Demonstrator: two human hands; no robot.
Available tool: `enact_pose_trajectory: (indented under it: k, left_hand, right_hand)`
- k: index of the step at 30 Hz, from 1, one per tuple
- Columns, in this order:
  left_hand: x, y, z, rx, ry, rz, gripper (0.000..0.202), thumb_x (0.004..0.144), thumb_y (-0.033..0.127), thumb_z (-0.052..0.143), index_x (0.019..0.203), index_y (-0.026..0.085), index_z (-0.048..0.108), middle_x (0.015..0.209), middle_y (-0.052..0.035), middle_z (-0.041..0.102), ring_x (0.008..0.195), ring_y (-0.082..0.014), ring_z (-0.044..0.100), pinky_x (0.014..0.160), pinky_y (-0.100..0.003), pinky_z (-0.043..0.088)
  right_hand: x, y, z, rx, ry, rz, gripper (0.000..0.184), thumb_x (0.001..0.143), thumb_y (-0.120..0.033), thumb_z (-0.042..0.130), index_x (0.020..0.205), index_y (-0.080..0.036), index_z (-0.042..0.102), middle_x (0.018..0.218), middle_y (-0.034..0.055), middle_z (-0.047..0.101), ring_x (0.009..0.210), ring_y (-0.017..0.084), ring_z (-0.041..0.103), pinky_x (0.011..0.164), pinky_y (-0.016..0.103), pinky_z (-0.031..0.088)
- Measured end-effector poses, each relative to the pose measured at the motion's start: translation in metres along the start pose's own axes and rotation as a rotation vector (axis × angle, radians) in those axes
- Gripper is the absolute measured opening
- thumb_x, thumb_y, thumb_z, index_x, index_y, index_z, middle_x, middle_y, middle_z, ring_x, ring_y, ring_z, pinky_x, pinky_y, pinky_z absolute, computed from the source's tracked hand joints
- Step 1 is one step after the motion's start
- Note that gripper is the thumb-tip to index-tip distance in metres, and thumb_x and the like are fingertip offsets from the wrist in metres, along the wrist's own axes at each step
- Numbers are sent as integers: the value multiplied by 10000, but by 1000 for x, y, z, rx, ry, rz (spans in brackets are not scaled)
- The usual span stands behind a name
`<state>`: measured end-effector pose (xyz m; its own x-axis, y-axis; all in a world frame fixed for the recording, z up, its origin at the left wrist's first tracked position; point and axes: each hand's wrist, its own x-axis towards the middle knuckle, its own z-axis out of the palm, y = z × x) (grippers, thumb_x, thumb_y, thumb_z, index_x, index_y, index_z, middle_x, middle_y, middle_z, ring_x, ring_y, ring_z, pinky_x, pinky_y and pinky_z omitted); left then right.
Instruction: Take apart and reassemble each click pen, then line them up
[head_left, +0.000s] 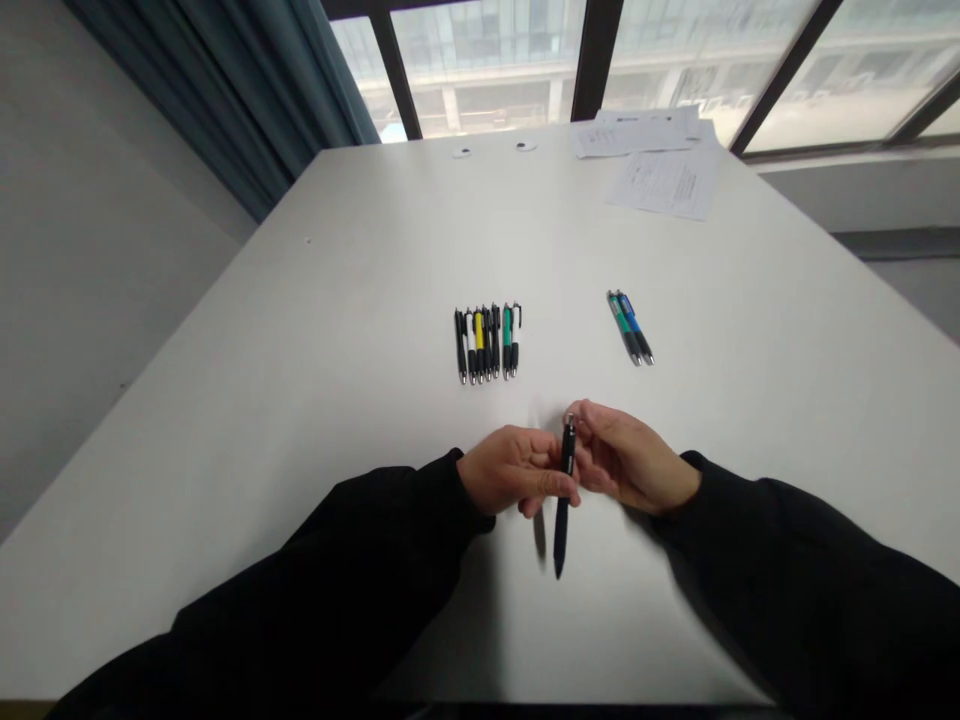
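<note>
Above the white table (360, 300), hands (510, 470) hold a pen (562, 530), its label (571, 462) illegible.

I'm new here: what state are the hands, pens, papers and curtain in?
Left hand: closed on the black pen
Black pen: held above the table
Right hand: partly curled at the pen's far end; contact unclear
Pen row: lying side by side
Pen pair: lying right of the row
Papers: flat, overlapping
Curtain: hanging in folds
</note>
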<state>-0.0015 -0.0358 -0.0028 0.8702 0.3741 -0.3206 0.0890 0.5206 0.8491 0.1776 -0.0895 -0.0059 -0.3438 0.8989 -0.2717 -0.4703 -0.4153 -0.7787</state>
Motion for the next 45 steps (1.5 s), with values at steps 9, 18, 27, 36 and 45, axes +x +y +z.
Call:
enact_pose_trajectory:
  k: [9,18,27,36,45]
  left_hand:
    - [9,-11,-10,-70,418,224,502,605,461,858,781,130,525,625,22,613,405,-53,497,402,-179,349]
    - [10,-17,-13,-136,533,292,506,643,516,824,765,122,531,653,16,612,465,-46,496,470,-187,345]
    - [8,-22,-18,-74,441,273,565,678,455,827,1045,127,548,1043,-121,664,616,-94,613,565,-238,466]
    - [7,-28,-21,0,335,253,386,792,447,723,916,112,576,772,-41,652,546,-81,574,505,-211,430]
    - [8,-22,-18,16,323,225,409,743,470,749,853,122,565,716,-25,643,527,-88,565,492,-215,423]
  right_hand:
    - [-21,12,11,-1274,63,-376,191,875,-305,564,743,-209,464,612,-26,495,513,108,411,513,251,311]
    - [-22,17,2,-1492,126,-512,76,895,-270,538,898,-202,571,715,38,618,571,148,548,541,263,400]
    - [-22,-30,-63,-1447,558,-706,208,909,-332,555,974,-182,683,812,56,700,637,152,638,631,269,514]
    - [-24,-61,-136,-1402,1105,-310,374,755,-515,579,815,-189,751,742,63,752,705,246,705,671,336,522]
    - [-7,-61,-124,-1579,1035,-314,389,875,-471,492,806,-179,739,806,83,754,733,236,687,694,326,485]
